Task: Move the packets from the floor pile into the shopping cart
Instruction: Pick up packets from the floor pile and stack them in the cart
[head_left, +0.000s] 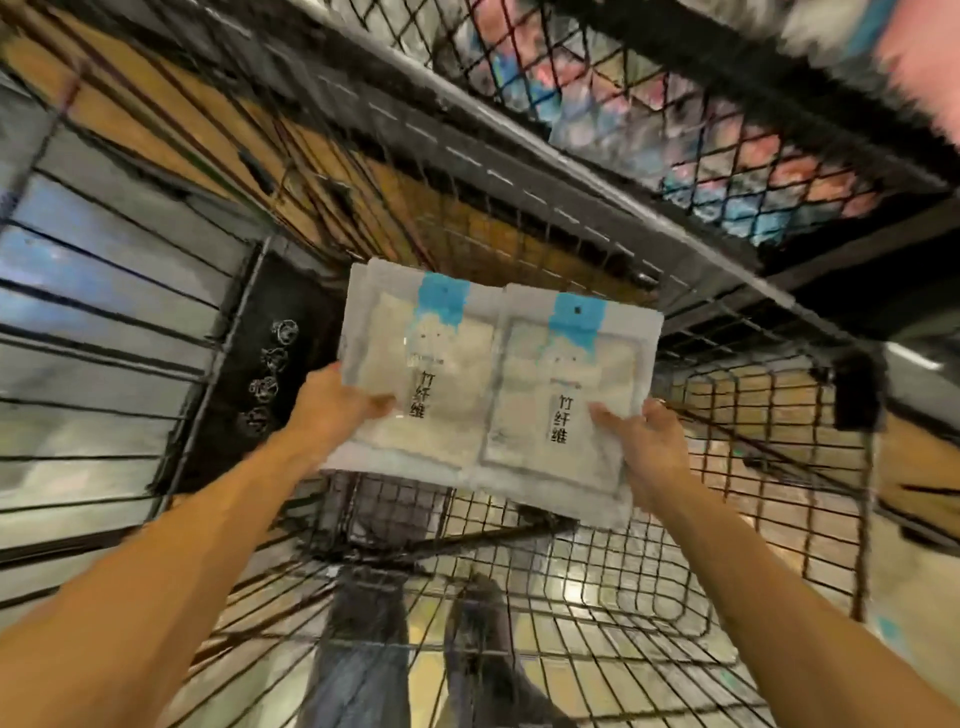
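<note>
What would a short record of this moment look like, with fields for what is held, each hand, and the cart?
held: two pale packets with blue tops, side by side
left hand: left hand grips the packets' left edge
right hand: right hand grips their right edge
cart: wire shopping cart below the packets; its visible floor is bare
background: blurred colourful goods behind mesh

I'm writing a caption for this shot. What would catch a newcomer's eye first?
Two pale packets with blue tops, left packet and right packet, held side by side mid-frame, one in the left hand and one in the right hand. Beneath them lies the wire shopping cart.
</note>
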